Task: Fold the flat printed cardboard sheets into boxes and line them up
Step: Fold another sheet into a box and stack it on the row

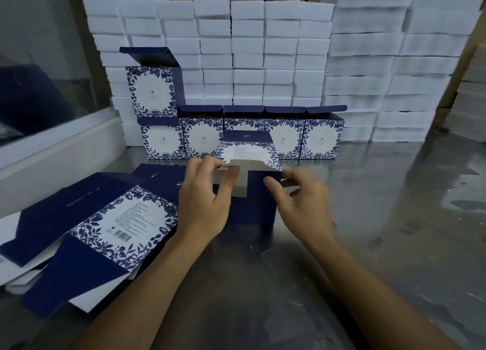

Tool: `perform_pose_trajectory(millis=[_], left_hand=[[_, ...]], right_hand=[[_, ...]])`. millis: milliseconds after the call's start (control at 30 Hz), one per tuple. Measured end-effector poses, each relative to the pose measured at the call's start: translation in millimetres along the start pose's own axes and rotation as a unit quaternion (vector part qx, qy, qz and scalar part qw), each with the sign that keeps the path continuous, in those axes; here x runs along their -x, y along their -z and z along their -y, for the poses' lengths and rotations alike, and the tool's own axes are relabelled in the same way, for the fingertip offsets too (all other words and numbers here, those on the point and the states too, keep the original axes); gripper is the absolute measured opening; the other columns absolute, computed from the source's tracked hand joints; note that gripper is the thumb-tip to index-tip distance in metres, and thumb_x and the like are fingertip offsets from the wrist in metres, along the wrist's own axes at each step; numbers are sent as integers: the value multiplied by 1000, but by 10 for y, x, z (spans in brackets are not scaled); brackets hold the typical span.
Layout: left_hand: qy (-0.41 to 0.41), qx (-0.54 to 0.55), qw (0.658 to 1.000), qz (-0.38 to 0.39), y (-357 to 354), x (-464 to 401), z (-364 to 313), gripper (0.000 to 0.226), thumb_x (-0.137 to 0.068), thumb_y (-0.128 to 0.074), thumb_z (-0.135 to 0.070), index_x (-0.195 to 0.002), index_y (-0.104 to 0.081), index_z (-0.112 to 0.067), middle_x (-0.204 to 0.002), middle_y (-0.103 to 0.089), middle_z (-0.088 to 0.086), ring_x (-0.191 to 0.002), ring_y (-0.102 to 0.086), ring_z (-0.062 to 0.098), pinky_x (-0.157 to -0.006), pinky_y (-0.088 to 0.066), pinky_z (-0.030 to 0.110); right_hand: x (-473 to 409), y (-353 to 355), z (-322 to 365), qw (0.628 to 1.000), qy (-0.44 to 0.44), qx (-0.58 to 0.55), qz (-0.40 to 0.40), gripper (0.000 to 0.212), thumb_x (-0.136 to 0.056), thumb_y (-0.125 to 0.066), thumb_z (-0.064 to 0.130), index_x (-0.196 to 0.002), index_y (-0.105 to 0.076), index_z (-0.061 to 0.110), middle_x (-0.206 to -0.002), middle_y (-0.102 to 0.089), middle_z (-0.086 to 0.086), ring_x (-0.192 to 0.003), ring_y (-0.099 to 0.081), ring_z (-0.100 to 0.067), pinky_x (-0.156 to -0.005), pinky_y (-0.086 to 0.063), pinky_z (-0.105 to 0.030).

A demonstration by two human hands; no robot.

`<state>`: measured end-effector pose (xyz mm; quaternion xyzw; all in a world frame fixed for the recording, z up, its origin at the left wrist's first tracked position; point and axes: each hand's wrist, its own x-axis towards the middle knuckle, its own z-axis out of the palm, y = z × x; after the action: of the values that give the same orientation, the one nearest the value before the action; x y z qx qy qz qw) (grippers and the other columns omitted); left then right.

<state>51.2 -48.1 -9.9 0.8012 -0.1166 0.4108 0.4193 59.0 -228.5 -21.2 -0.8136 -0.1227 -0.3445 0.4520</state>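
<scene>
A: Nearest the lens, two forearms reaching over a scuffed metal table [368, 218]. Left hand [203, 205] pinching a pale bottom flap between thumb and fingers; right hand [302, 202] curled, fingertips nipping the flap edge at the dark corner.

B: Held between both, just above the tabletop: half-formed box [249, 181], navy walls, floral panel tipped away, unprinted inner face showing.

A: Handling, by judgement: thin printed card, light, stiff along panels, yielding only at scored creases. Glossy face likely slippery; corners and tabs prone to denting. Best hold near the fold lines, not mid-panel.

B: Left of the hands, a fanned pile of flat sheets [100, 218], overlapping, one corner under the left wrist.

A: Behind, a row of finished boxes [263, 136] standing side by side, lids up, one more box [151, 90] stacked at the left end; white foam blocks [263, 47] walling the rear.

B: Open room: bare metal to the right of the row and in front. Raised white ledge [60, 150] bounding the left.
</scene>
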Motion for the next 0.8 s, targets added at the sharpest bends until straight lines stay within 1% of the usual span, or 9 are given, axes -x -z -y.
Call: perform_pose_trajectory(millis=[133, 200, 300, 367, 467, 533, 633, 733, 800], left_hand=[[-5, -2, 1000, -7, -7, 13, -34, 36, -93, -52, -48, -94, -59, -13, -95, -50, -2, -84, -49, -7, -70, -35, 5], [-9, -4, 1000, -5, -17, 24, -58, 35, -93, -53, -48, -94, -59, -14, -95, -50, -3, -85, -49, -8, -71, -34, 3], [-6, -4, 1000, -7, -23, 26, -75, 30, -93, -53, -48, -91, -56, -18, -95, -49, -5, -85, -48, -8, -71, -33, 3], [-2, -3, 1000, -10, -18, 16, -68, 29, -92, -53, -49, -91, -55, -20, -95, -49, -5, -85, -48, -10, -70, -33, 3], [0, -4, 1000, -15, -7, 5, -57, 33, -91, -50, -56, -91, -54, -23, -96, -48, -7, -85, -48, -11, -70, -33, 1], [-2, -6, 1000, -16, -7, 7, -60, 36, -89, -47, -59, -91, -53, -24, -96, -48, -7, -85, -48, -12, -69, -32, 1], [-6, -12, 1000, -10, -15, 14, -61, 37, -89, -45, -61, -91, -52, -25, -98, -48, -6, -86, -48, -11, -68, -33, 2], [-6, -15, 1000, -4, -19, 9, -51, 40, -89, -45, -62, -92, -53, -23, -98, -49, -7, -87, -48, -10, -69, -33, 2], [-1, -8, 1000, -6, -14, 0, -37, 40, -88, -46, -61, -93, -55, -22, -98, -49, -6, -87, -47, -10, -69, -33, 2]], right_hand=[[-22, 18, -2, 999, 8, 13, -38, 10, -91, -71, 19, -85, -71, 11, -82, -70, 0, -72, -62, -3, -64, -48, -25], [-32, 37, -11, 999, -7, 0, -45, 10, -91, -72, 17, -81, -71, 15, -77, -69, 5, -68, -61, 2, -61, -45, -18], [-48, 46, -7, 998, -38, -28, -38, 14, -88, -76, 22, -77, -68, 27, -72, -67, 19, -66, -63, 4, -59, -44, -10], [-50, 33, -31, 997, -69, -20, -2, 10, -86, -78, 28, -80, -71, 24, -74, -69, 18, -65, -65, 0, -61, -49, -16], [-34, 22, -72, 992, -107, 22, 70, 15, -87, -77, 34, -87, -76, 20, -79, -72, 11, -65, -63, 1, -65, -52, -26], [-35, 23, -89, 989, -111, 37, 88, 12, -88, -75, 31, -86, -75, 19, -78, -71, 8, -66, -63, -1, -66, -52, -28], [-56, 19, -107, 990, -110, 42, 82, 8, -91, -72, 20, -83, -73, 17, -77, -70, 4, -62, -61, -7, -66, -46, -26], [-54, 18, -118, 988, -120, 38, 90, 2, -88, -74, 17, -89, -73, 18, -82, -70, 7, -64, -63, -4, -64, -46, -25], [-29, 10, -125, 982, -130, 31, 131, 18, -86, -76, 11, -100, -70, 21, -90, -68, 11, -69, -67, -4, -69, -53, -28]])
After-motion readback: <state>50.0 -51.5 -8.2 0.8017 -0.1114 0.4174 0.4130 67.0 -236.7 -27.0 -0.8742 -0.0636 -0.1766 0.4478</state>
